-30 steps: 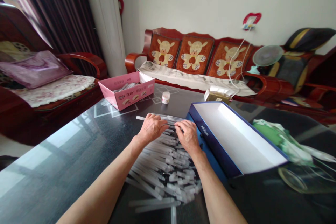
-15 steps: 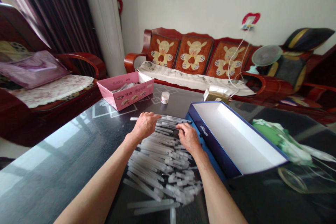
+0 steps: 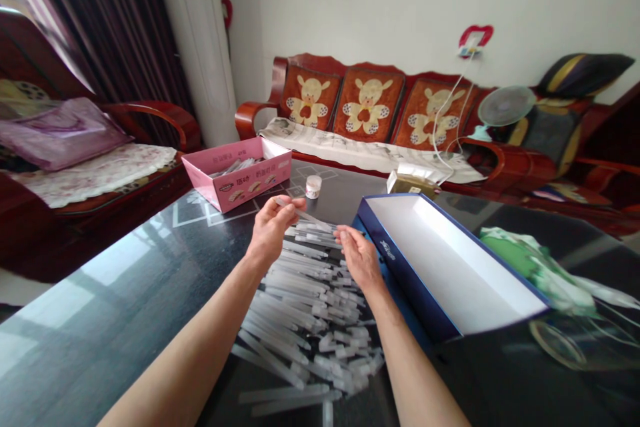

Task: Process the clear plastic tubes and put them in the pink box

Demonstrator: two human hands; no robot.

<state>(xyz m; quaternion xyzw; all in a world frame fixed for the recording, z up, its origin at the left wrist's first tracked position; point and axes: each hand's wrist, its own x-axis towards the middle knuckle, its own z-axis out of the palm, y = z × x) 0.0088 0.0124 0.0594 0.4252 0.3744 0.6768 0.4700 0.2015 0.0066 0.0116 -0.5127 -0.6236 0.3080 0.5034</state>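
Note:
My left hand (image 3: 271, 228) is closed around one end of a slim, whitish translucent pen barrel (image 3: 314, 219), raised above the table and slanting down to the right. At its other end, the fingertips of my right hand (image 3: 357, 255) are pinched together; whether they also hold a small part is too fine to see. Below both hands lies a pile of similar pen barrels (image 3: 285, 300), mostly side by side. Loose frosted caps (image 3: 345, 349) are heaped along the pile's right side.
A pink box (image 3: 240, 188) with pale sticks inside stands back left, near a small white jar (image 3: 313, 187). To the right is a blue box (image 3: 407, 273) with a white interior. Beyond it lie a green-and-white bag (image 3: 535, 270) and a tissue pack (image 3: 413, 181). The dark table (image 3: 125, 320) is glossy.
My left hand has turned and lifted slightly, and the pen barrel now shows raised between both hands. The right hand has shifted only a little, its fingertips now at the barrel's end.

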